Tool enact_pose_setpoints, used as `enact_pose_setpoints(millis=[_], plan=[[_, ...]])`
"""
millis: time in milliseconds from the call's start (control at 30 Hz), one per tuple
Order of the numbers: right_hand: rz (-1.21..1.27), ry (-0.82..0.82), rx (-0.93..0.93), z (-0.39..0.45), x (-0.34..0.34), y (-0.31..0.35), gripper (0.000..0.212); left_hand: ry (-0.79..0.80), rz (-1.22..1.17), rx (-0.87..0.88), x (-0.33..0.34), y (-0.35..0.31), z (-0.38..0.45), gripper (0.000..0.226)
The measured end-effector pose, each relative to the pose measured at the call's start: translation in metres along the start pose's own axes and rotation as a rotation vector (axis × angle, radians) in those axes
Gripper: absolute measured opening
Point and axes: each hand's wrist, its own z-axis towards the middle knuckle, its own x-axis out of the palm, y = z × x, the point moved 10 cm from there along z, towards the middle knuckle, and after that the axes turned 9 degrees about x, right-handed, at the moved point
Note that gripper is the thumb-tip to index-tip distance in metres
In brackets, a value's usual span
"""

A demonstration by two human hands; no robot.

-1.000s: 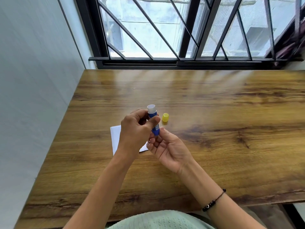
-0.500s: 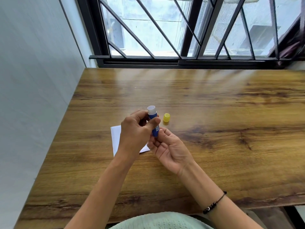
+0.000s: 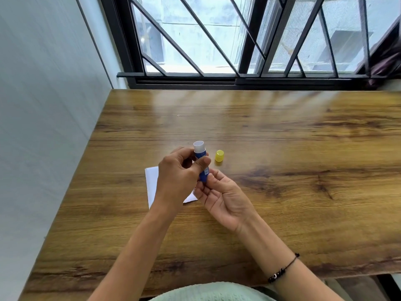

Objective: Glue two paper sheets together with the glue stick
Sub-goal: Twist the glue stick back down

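A blue glue stick [image 3: 200, 158] with a white open top stands nearly upright above the table. My left hand [image 3: 178, 177] grips its body, thumb across the front. The fingertips of my right hand [image 3: 221, 196] pinch its bottom end, palm turned up. The yellow cap [image 3: 219, 157] stands on the wooden table [image 3: 282, 170] just right of the stick. White paper [image 3: 152, 183] lies flat on the table under my left hand, mostly hidden by it; I cannot tell how many sheets there are.
A grey wall runs along the table's left edge. A barred window [image 3: 238, 40] stands behind the far edge. A dark cloth [image 3: 388, 64] hangs at the far right corner.
Both hands stay on the glue stick with only slight finger shifts at its base. The cap and paper have not moved.
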Motion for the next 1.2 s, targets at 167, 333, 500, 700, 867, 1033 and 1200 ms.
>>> enact_pose_setpoints(millis=[167,333,500,700,867,1033,1200], plan=[[0.065,0.001,0.116,0.0,-0.003,-0.011,0.035,0.015,0.001,-0.003,0.005,0.0,0.0,0.015],[0.022,-0.019,0.072,0.001,-0.003,-0.006,0.021,0.015,0.013,0.004,0.005,0.0,-0.001,0.013],[0.0,-0.021,-0.039,0.0,-0.006,0.005,0.021,-0.018,0.011,-0.003,0.001,0.0,0.001,0.016],[0.077,-0.036,0.171,0.003,-0.004,-0.016,0.042,-0.007,0.012,-0.001,0.002,0.001,0.0,0.014],[0.028,-0.05,0.008,0.0,-0.001,0.002,0.015,-0.025,0.015,-0.001,0.001,0.0,0.002,0.016],[0.09,-0.026,0.012,0.001,0.001,0.0,0.021,-0.026,0.037,0.014,0.0,-0.002,0.004,0.015],[0.089,-0.025,0.11,0.003,0.002,-0.011,0.033,0.0,0.041,0.035,0.003,0.0,0.003,0.015]])
